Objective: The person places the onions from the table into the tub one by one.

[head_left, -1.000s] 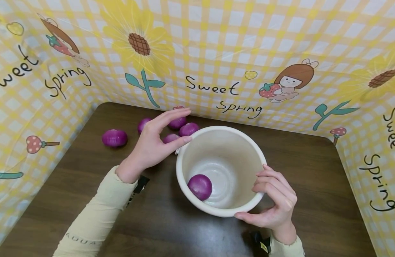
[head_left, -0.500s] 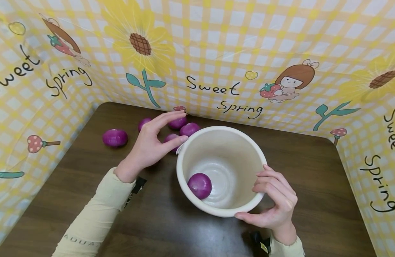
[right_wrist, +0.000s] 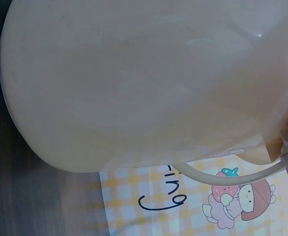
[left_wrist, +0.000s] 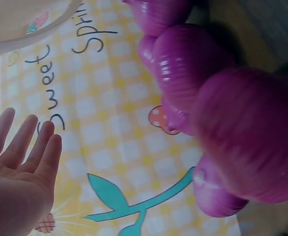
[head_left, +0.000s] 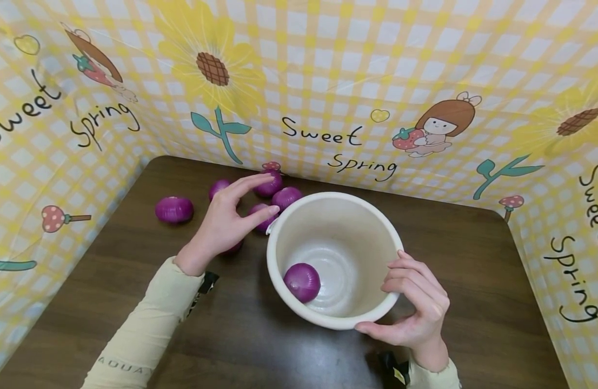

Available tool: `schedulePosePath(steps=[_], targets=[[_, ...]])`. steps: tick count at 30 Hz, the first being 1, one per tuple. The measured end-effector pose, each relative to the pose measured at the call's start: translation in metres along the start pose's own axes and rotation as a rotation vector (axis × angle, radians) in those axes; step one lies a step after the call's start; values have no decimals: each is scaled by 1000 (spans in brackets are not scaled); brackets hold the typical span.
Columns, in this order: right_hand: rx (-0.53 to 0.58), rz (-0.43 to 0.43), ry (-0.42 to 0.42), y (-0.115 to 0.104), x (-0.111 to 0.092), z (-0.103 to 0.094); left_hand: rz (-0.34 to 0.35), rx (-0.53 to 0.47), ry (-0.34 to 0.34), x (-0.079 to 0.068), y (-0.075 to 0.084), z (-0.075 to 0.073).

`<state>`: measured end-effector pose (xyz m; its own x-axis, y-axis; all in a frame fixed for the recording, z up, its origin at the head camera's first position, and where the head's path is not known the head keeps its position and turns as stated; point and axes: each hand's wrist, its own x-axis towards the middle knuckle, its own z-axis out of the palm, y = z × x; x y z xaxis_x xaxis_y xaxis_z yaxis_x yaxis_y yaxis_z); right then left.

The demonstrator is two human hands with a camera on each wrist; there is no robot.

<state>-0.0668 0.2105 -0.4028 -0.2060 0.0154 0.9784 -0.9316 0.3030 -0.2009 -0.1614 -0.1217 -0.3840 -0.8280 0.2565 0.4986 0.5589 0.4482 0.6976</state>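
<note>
A white bucket [head_left: 334, 196] stands tilted toward the head camera, with one purple onion [head_left: 301, 282] lying inside against its wall. My right hand [head_left: 420, 305] grips the bucket's rim at the right, thumb outside and fingers over the edge. In the right wrist view the bucket's side [right_wrist: 144, 88] fills most of the picture. Left of the bucket, my left hand [head_left: 223, 219] hovers over a group of onions, fingers extended and thumb apart, holding nothing. The closest onions are one by the thumb [head_left: 263, 218] and one beyond the fingers [head_left: 270, 185]. Another onion is partly hidden beneath the palm.
A separate onion [head_left: 174, 209] lies to the left on the dark wooden table [head_left: 260, 346]. Several onions [left_wrist: 252, 132] hang large in the left wrist view. A yellow checked cloth [head_left: 328, 81] encloses the table's back and sides. The bucket's handle [right_wrist: 232, 178] curves beside it.
My left hand has drawn slightly left and down, away from the bucket's rim, uncovering more of the onions. The right hand, the bucket and the onion inside stay nearly where they were.
</note>
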Motion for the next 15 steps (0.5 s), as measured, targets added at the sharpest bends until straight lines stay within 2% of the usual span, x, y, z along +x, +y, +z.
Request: schedulePosePath(steps=[8,15], targets=[[-6,-5,5,-5,8,5,-107,52,-22,-5,-13,3],[-8,1,0,-4,5,3,-177,92,-54,-8,-24,8]])
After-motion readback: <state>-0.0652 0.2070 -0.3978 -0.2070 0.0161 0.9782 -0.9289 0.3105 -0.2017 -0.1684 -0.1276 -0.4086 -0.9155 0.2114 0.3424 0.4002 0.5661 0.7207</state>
